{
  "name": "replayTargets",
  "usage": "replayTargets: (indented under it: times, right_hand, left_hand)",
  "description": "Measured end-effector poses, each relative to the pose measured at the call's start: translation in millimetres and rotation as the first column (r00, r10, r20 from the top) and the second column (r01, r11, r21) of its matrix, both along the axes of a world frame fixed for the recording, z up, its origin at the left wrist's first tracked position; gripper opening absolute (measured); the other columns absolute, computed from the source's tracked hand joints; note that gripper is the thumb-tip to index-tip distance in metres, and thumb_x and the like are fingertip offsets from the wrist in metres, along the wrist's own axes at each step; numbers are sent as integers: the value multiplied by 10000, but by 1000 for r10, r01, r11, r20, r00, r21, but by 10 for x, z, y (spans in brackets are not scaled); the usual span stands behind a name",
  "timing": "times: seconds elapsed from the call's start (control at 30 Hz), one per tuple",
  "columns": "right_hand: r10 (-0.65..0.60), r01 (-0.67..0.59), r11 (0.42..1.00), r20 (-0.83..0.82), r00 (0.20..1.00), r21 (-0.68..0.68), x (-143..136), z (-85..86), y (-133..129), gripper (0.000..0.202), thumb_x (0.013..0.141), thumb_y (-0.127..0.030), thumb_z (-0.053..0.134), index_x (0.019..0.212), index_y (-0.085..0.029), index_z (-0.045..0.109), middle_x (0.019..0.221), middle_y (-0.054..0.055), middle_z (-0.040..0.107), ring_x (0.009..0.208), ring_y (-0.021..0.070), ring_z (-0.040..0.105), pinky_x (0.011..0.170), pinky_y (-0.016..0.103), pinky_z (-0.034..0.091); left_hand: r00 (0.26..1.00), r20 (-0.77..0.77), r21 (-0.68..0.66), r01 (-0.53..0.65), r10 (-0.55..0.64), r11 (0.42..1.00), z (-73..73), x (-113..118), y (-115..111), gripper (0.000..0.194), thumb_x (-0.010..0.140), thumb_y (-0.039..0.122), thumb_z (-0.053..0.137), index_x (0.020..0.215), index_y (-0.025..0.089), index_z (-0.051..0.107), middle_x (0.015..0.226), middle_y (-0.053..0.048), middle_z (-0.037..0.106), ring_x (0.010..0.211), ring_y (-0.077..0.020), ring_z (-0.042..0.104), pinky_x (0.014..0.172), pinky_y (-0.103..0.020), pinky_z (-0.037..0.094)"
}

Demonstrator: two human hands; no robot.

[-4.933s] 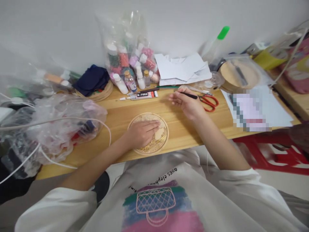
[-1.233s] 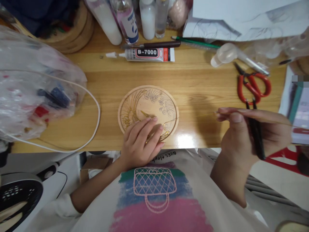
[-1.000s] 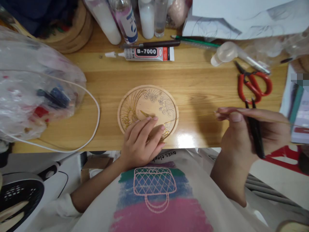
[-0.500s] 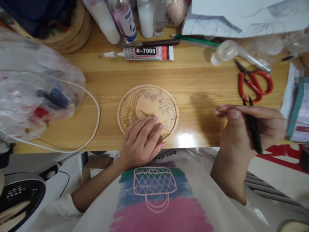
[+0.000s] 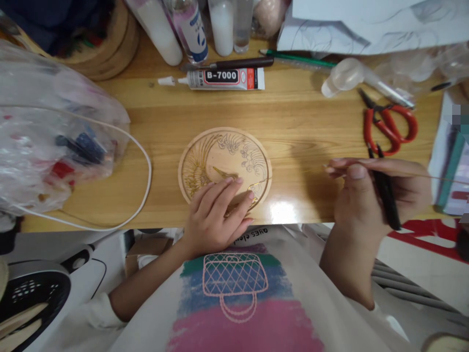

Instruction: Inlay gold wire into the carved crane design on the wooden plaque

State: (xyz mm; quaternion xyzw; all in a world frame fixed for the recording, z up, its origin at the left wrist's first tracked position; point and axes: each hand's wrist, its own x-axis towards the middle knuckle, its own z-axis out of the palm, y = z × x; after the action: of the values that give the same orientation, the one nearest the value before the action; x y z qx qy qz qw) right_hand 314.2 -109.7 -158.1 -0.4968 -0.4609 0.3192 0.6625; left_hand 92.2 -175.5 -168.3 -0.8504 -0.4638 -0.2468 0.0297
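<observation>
A round wooden plaque [image 5: 227,151] with a drawn wave pattern and gold wire lines lies near the table's front edge. My left hand [image 5: 216,215] rests on its lower part, fingers slightly spread and flat, hiding some of the pattern. A gold wire end [image 5: 262,182] runs out past the fingers over the plaque's right side. To the right, above the table, my right hand [image 5: 377,195] pinches a thin gold wire [image 5: 447,179] between thumb and forefinger. Black tweezers [image 5: 386,200] are held in the same hand, their tips pointing away from me.
Red-handled pliers [image 5: 390,129] lie beyond my right hand. A glue tube [image 5: 225,79], a dark tool [image 5: 242,63] and bottles [image 5: 188,34] stand or lie at the back. A plastic bag [image 5: 58,132] and a white cable [image 5: 148,181] are at left.
My left hand has shifted very slightly to the right on the plaque, with its forefinger a little lower. My right hand keeps its hold on the wire and tweezers.
</observation>
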Motion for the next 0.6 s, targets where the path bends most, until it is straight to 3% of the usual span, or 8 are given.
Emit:
replayTargets:
  times: [0.6]
  right_hand:
    - [-3, 2, 999, -19, 1000, -34, 12, -8, -3, 105, 733, -176, 794, 791, -215, 716, 684, -36, 734, 649, 152, 722, 564, 308, 626]
  left_hand:
    - [1000, 21, 15, -21, 21, 1000, -14, -5, -6, 318, 909, 386, 575, 1112, 164, 675, 1155, -151, 671, 1117, -275, 610, 951, -410, 481]
